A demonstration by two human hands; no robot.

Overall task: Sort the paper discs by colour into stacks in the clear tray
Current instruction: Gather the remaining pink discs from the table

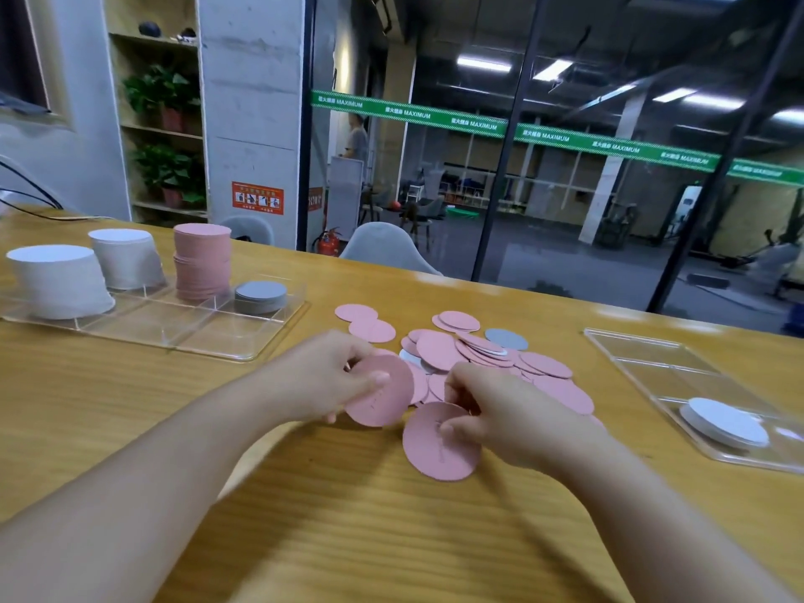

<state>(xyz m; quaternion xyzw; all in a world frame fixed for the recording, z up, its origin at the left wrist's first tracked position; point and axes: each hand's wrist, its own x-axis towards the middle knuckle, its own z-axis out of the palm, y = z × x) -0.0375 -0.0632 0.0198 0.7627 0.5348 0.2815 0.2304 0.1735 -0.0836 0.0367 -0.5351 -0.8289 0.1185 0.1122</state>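
Note:
A loose pile of mostly pink paper discs (491, 359) lies on the wooden table, with one grey disc (507, 339) at its far side. My left hand (326, 376) pinches a pink disc (387, 400) at the pile's near left edge. My right hand (500, 411) pinches another pink disc (435, 450) just in front of the pile. The clear tray (130, 328) at the left holds two white stacks (56, 280), a tall pink stack (202, 261) and a low grey stack (261, 295).
A second clear tray (661, 367) at the right holds a short white stack (724, 422). A grey chair (387, 248) stands behind the table's far edge. Beyond it is a glass wall. Cables lie at the far left.

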